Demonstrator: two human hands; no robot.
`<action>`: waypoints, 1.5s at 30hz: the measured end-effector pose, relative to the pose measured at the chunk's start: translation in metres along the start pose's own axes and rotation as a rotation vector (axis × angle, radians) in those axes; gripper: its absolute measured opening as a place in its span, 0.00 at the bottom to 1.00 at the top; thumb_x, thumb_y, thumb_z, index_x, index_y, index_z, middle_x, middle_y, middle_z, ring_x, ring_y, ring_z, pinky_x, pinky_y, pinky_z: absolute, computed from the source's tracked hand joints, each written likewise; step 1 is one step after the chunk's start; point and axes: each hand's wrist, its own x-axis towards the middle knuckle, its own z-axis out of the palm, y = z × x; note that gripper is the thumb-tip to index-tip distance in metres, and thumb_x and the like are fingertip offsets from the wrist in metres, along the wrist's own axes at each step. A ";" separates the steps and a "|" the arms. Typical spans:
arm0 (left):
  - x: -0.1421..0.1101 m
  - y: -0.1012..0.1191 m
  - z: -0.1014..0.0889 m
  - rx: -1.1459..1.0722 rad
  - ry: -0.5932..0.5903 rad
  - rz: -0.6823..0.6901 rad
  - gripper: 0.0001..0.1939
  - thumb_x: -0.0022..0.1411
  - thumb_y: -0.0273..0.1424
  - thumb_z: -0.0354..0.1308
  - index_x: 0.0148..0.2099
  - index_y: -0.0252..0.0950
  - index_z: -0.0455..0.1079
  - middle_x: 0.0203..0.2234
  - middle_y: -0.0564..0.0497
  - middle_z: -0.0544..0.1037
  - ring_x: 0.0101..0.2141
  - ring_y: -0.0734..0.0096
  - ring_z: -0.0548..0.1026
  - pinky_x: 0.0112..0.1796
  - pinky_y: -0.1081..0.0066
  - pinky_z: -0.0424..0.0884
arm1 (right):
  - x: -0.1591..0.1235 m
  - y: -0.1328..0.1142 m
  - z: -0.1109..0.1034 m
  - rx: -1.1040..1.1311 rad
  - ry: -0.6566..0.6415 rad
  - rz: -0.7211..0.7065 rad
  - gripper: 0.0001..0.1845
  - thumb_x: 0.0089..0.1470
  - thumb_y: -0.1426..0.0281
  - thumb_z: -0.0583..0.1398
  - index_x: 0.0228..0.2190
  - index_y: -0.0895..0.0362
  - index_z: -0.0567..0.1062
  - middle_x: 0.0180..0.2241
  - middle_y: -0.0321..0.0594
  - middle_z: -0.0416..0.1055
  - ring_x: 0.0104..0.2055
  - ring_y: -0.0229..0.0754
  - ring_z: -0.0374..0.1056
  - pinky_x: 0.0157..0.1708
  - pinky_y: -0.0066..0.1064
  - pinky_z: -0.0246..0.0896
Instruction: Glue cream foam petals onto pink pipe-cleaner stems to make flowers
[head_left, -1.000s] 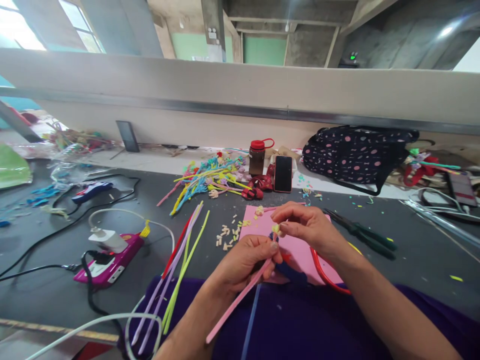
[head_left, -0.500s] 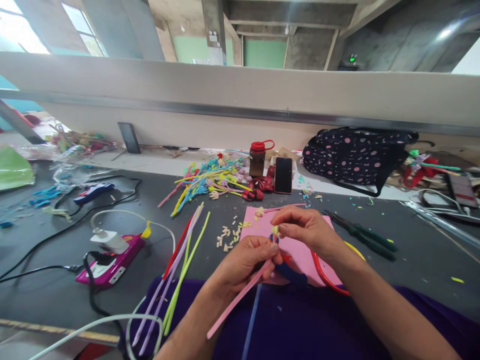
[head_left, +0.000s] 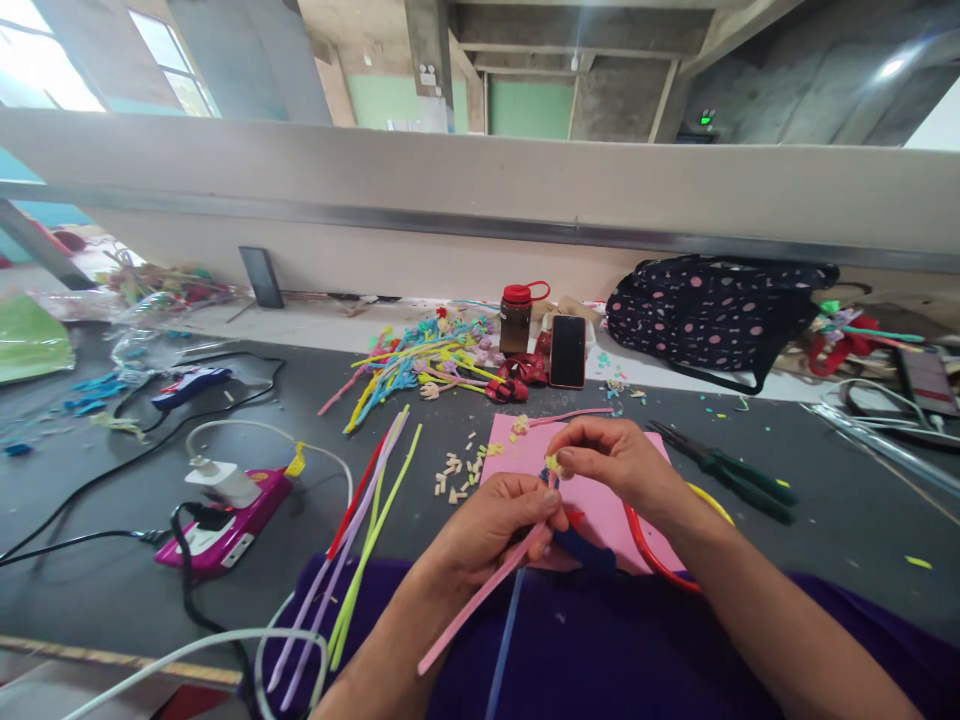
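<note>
My left hand (head_left: 506, 525) is closed round a pink pipe cleaner (head_left: 469, 620), whose long tail slants down toward my lap. At its upper end sits a small pale-yellow tuft (head_left: 553, 464), pinched between the thumb and fingers of my right hand (head_left: 611, 462). Both hands are over a pink sheet (head_left: 600, 515). A similar piece with a yellow tuft (head_left: 520, 426) and pink stem lies on the sheet's far edge. Partly hidden by my hands are a dark blue object (head_left: 589, 550) and a red-and-yellow loop (head_left: 641, 548).
Dark-green-handled pliers or cutters (head_left: 739, 482) lie to the right. Small pale cut pieces (head_left: 452, 470) are scattered left of the sheet. Loose coloured pipe cleaners (head_left: 367, 530) and a magenta power strip (head_left: 240, 520) lie left. Behind stand a bottle (head_left: 515, 325), a phone (head_left: 568, 352) and a bag (head_left: 705, 315).
Hardly anything differs. The whole view has shifted very slightly, and both hands keep the same hold on the pink pipe cleaner and its yellow tuft.
</note>
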 end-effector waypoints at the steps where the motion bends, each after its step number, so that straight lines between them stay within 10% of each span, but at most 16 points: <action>1: 0.000 0.000 0.000 -0.002 -0.003 -0.005 0.14 0.50 0.37 0.62 0.24 0.28 0.72 0.08 0.55 0.67 0.09 0.85 0.58 0.14 0.81 0.51 | 0.000 0.000 0.000 0.005 -0.002 -0.001 0.06 0.49 0.68 0.61 0.29 0.59 0.75 0.25 0.36 0.70 0.28 0.35 0.64 0.30 0.28 0.60; 18: -0.002 0.003 -0.010 0.097 0.074 0.149 0.17 0.56 0.40 0.56 0.31 0.29 0.71 0.15 0.51 0.73 0.09 0.86 0.58 0.11 0.81 0.47 | -0.003 -0.007 0.000 0.012 0.194 -0.108 0.15 0.58 0.60 0.53 0.38 0.56 0.73 0.35 0.41 0.73 0.30 0.37 0.68 0.28 0.28 0.59; 45: -0.003 -0.002 -0.009 0.427 0.150 0.170 0.17 0.54 0.42 0.57 0.31 0.29 0.72 0.17 0.53 0.71 0.13 0.83 0.61 0.15 0.80 0.54 | -0.004 -0.003 0.003 0.092 0.015 -0.099 0.08 0.48 0.68 0.62 0.33 0.57 0.75 0.29 0.35 0.71 0.30 0.36 0.66 0.32 0.27 0.62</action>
